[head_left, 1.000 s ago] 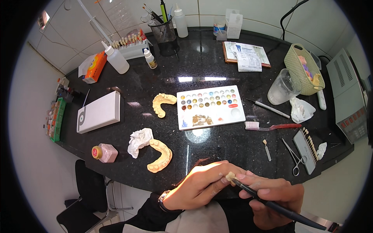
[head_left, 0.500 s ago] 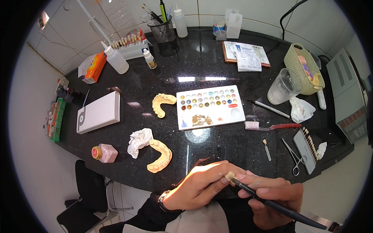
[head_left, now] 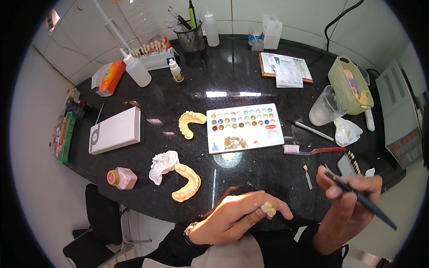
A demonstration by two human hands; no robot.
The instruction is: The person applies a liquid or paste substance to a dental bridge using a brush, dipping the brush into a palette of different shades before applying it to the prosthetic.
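Along near edge, black worktop [head_left: 254, 176]: left hand [head_left: 240, 211] pinches 1 cream tooth-shaped piece [head_left: 268, 209]; right hand [head_left: 353, 194] clamps 1 slender black tool [head_left: 376, 210].

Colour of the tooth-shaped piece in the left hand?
Pale cream-yellow; the tooth-shaped piece in the left hand shows best in the head view.

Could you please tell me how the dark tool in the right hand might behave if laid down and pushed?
The dark tool would probably roll, as it looks slim and round. It seems stiff, since it runs straight past the right hand, and likely light, being so thin.
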